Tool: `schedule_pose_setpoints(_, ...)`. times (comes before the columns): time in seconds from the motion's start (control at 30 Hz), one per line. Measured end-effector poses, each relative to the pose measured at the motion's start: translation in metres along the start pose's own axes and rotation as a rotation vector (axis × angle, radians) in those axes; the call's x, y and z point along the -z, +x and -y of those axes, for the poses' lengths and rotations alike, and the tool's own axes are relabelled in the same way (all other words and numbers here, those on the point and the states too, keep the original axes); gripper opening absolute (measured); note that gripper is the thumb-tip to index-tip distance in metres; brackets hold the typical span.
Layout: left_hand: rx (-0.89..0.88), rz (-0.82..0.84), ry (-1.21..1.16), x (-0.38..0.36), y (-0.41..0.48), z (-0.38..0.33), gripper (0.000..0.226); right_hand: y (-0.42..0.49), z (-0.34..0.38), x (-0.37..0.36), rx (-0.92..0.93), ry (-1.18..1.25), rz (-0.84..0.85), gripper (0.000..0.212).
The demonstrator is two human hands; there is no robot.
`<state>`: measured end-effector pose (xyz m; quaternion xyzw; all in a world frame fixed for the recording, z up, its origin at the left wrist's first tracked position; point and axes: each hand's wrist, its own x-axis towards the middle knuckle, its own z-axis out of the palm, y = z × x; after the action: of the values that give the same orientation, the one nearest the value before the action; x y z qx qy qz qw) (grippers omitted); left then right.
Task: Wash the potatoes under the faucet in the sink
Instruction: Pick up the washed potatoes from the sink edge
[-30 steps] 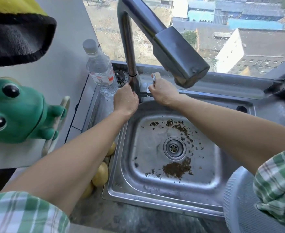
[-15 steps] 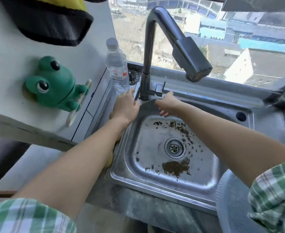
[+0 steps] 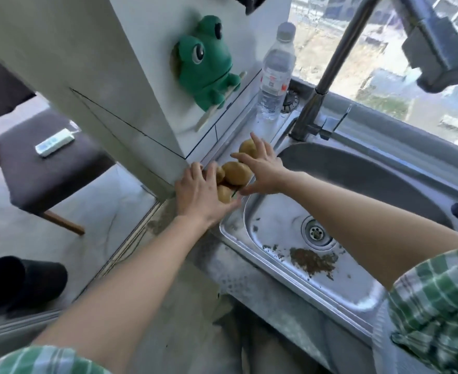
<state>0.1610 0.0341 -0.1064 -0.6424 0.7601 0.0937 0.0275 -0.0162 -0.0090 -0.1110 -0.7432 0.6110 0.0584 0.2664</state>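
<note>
Reaching to the left of a steel sink (image 3: pixel 362 171), a person in green checked sleeves brings both hands to a small pile of potatoes. The sink fills the right half of the view. Its basin holds no potatoes, only a scatter of brown dirt (image 3: pixel 312 260) near the drain (image 3: pixel 315 232). A tall bent faucet (image 3: pixel 327 85) rises from the sink's back rim, and no stream of water shows under its spout.

The washing seems not to have begun: nothing is under the faucet yet, so every potato has to be brought over and rinsed.

The left hand (image 3: pixel 198 194) lies flat against the near side of the pile, fingers spread and straight. The right hand (image 3: pixel 263 168) comes in from the sink side with fingers fanned apart over the top, thumb pointing down. Neither hand is clearly wrapped around a potato; both look spread wide and touching, as if about to gather.

The potatoes (image 3: pixel 236 172), about four, sit on the narrow surface (image 3: pixel 222 155) between the sink's left rim and a white wall, one of them just beyond the right fingertips.
</note>
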Motion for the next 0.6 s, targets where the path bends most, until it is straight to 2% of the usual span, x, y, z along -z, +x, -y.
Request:
schedule_pose_setpoints(0.13, 0.128, 0.118, -0.067, -0.016, -0.009, 0.003, 0.112, 0.015, 0.004, -0.009, -0.018, 0.0, -0.05, 0.083)
schedule_pose_setpoints(0.3, 0.183, 0.137, -0.108, -0.02, -0.004, -0.004, 0.113, 0.031, 0.008, -0.012, -0.003, -0.014, -0.144, 0.071)
schedule_pose_setpoints(0.47, 0.238, 0.154, -0.169, -0.024, 0.003, -0.006, 0.107, 0.041, 0.014, -0.014, 0.024, -0.091, -0.089, 0.083)
schedule_pose_setpoints(0.6, 0.274, 0.238, -0.201, -0.022, 0.007, -0.006, 0.117, 0.043, 0.012, -0.014, 0.025, -0.19, -0.065, 0.088)
